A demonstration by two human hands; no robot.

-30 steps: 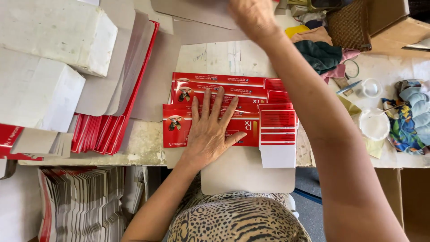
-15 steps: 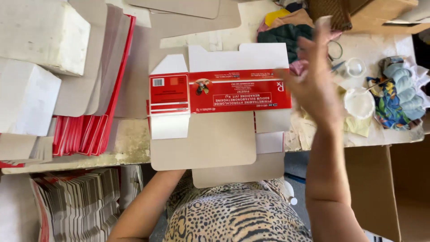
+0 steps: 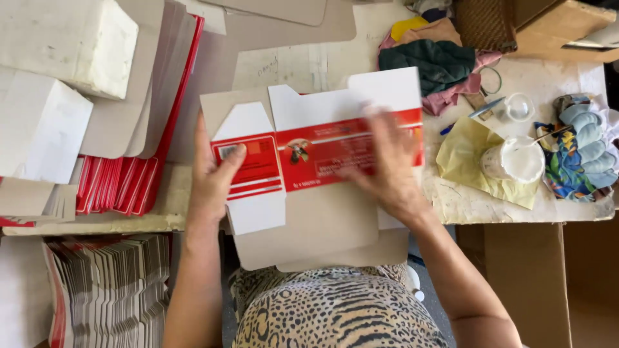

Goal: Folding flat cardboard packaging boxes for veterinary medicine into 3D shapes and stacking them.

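Flat red-and-white carton blank (image 3: pixel 309 161) lies long axis left-to-right at the worktable's (image 3: pixel 580 206) near edge. Left hand (image 3: pixel 216 177) grips its left end; right hand (image 3: pixel 387 161) presses open-palmed on the right half.

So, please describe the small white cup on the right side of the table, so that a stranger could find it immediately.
Start at the work table and look right of the flat red and white carton under the person's hands. There a crumpled yellow sheet lies, and the white cup rests on it, beside a colourful cloth. Unlike the clear container above it, it is opaque white with a thin stick in it.
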